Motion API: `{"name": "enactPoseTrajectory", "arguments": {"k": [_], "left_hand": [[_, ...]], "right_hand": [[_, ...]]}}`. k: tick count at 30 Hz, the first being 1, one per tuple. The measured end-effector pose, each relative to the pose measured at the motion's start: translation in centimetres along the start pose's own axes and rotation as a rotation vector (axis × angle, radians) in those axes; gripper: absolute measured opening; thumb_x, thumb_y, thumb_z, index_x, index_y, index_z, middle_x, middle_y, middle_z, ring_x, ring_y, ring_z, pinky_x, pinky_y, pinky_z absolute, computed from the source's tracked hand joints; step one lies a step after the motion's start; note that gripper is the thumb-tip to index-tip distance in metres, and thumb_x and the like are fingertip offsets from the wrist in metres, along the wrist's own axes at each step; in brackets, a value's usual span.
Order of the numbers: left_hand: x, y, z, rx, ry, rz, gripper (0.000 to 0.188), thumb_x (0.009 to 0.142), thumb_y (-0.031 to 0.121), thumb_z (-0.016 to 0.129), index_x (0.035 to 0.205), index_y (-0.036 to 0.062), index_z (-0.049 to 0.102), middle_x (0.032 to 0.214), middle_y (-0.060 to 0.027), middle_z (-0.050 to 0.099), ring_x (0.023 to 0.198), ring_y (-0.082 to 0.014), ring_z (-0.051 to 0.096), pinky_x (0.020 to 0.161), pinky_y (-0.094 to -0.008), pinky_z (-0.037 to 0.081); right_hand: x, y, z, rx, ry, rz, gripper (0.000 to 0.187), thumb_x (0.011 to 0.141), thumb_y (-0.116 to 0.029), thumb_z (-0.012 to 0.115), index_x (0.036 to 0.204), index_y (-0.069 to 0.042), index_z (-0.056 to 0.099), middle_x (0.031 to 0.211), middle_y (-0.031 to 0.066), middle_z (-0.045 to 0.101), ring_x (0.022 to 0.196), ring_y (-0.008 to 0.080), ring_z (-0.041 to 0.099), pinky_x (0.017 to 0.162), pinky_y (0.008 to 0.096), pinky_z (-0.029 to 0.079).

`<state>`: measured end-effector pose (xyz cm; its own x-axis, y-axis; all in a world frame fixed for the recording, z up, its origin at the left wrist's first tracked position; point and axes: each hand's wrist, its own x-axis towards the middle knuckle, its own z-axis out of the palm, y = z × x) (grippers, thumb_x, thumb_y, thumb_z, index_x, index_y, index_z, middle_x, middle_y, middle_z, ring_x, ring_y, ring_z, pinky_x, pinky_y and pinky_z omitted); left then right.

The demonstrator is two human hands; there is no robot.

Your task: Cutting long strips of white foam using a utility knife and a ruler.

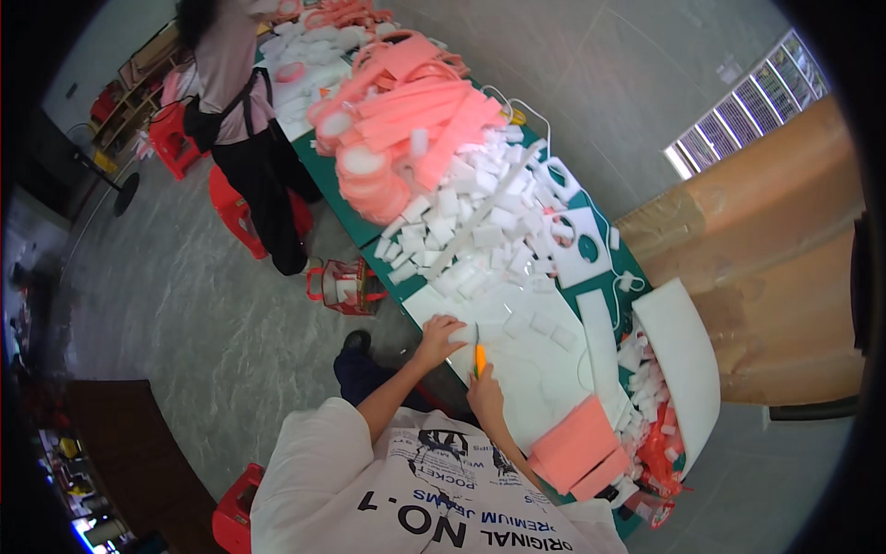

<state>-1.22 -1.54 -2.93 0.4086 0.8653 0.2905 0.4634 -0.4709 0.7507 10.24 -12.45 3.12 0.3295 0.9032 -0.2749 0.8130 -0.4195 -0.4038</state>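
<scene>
Right hand [485, 395] grips orange-handled knife [480, 358] by white surface [517, 388]'s left edge; left hand [439, 340], hold unclear; white foam blocks [487, 237] seemingly cut, remainder uncertain.

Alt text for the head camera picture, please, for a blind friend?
A person's right hand holds an orange-handled knife beside the left hand, over a white work surface; white foam blocks and pink foam lie heaped on a green table.

Hands [438, 342] near together, right fist [484, 395] curled
</scene>
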Motion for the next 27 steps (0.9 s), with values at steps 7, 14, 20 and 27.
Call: {"name": "enactPoseTrajectory", "arguments": {"k": [7,14,20,27], "left_hand": [[1.0,0.8,-0.4,-0.035,-0.078,-0.045,0.039,0.062,0.022,0.068,0.098,0.0118,0.057,0.096,-0.0031,0.05,0.094,-0.021,0.044,0.08,-0.0351,0.03],[1.1,-0.5,-0.1,-0.031,-0.045,-0.045,0.039,0.062,0.022,0.068,0.098,0.0119,0.058,0.096,-0.0031,0.051,0.093,-0.0212,0.044,0.08,-0.0357,0.03],[1.4,-0.1,-0.1,0.001,-0.061,-0.045,0.041,0.061,0.021,0.069,0.1,0.0122,0.057,0.098,-0.0032,0.051,0.093,-0.0224,0.045,0.078,-0.0356,0.032],[1.9,-0.3,-0.4,-0.081,-0.063,-0.071,0.039,0.06,0.018,0.07,0.096,0.0079,0.059,0.094,-0.005,0.053,0.09,-0.0234,0.047,0.077,-0.0348,0.034]], "right_hand": [[0.1,0.6,-0.4,-0.028,0.013,-0.07,0.032,0.082,-0.025,0.048,0.095,-0.001,0.032,0.06,0.023,0.054,0.055,0.0396,0.055,0.046,0.0475,0.042],[2.4,0.0,-0.7,0.015,0.001,-0.044,0.032,0.082,-0.025,0.048,0.097,-0.001,0.034,0.061,0.023,0.054,0.055,0.0393,0.055,0.046,0.0469,0.043],[-0.4,1.3,-1.1,-0.005,-0.035,-0.031,0.034,0.083,-0.025,0.046,0.102,0.0,0.034,0.061,0.0213,0.055,0.055,0.0377,0.056,0.046,0.0458,0.043],[-0.4,0.9,-0.9,0.049,-0.015,-0.023,0.023,0.081,-0.018,0.048,0.093,-0.001,0.038,0.065,0.019,0.057,0.057,0.0342,0.057,0.046,0.0431,0.043]]}}
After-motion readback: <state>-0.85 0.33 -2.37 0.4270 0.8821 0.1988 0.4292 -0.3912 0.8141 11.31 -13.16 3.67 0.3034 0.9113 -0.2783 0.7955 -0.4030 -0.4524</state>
